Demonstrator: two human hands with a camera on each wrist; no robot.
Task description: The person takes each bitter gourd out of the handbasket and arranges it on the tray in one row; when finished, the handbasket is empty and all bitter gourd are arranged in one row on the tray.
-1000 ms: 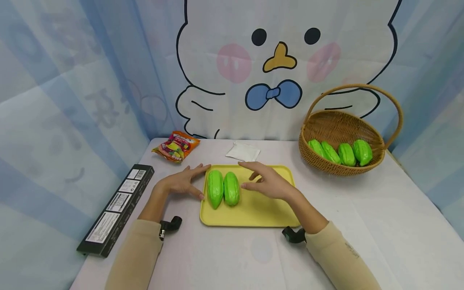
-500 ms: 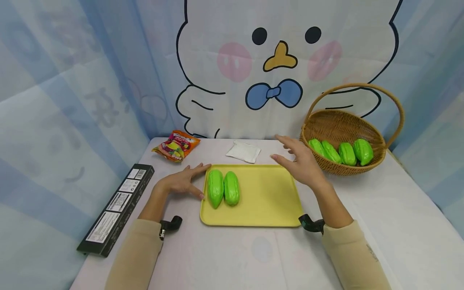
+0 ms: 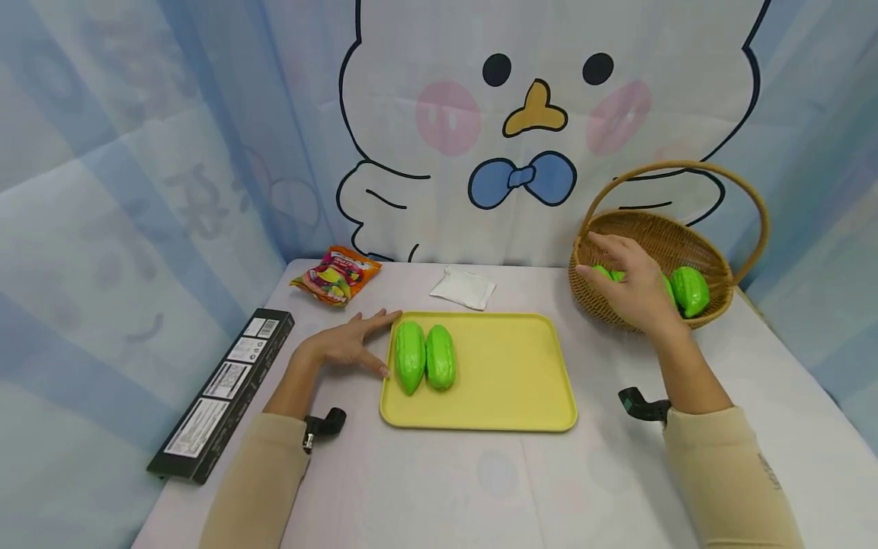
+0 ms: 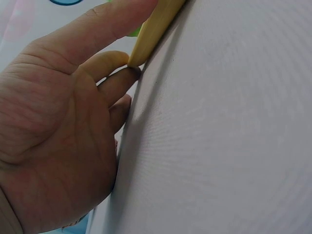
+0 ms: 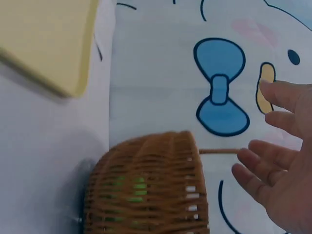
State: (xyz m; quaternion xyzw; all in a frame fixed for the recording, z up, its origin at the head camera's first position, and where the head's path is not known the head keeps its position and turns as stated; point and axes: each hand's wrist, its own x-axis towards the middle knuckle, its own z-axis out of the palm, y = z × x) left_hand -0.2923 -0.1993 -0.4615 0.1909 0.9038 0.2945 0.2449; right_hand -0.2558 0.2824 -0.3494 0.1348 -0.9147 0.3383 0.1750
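My left hand [image 3: 346, 343] rests at the left end of a yellow tray [image 3: 507, 374], thumb and index finger touching its rim. Two shiny green ridged fruits, like toy star fruits, lie side by side on the tray: a pointed one [image 3: 410, 357] and a rounder one [image 3: 440, 357]. My right hand [image 3: 634, 286] is over the front left of a wicker basket [image 3: 583, 282], fingers spread and holding nothing. More green fruits are inside the basket; the rightmost one [image 3: 690, 291] shows whole, the others partly hidden behind the hand. The right wrist view shows the loose fingers [image 5: 263, 161] above the basket's rim.
A bright snack packet [image 3: 336, 276] and a small white sachet [image 3: 463, 287] lie behind the tray. Along the table's left edge is a long black box [image 3: 222, 393]. The basket's tall handle [image 3: 744, 179] arches above it, close to the curtain [image 3: 521, 236].
My right hand has moved from beside the fruits on the tray, rightward and back, to over the basket. The left hand, the tray and the two fruits have stayed put.
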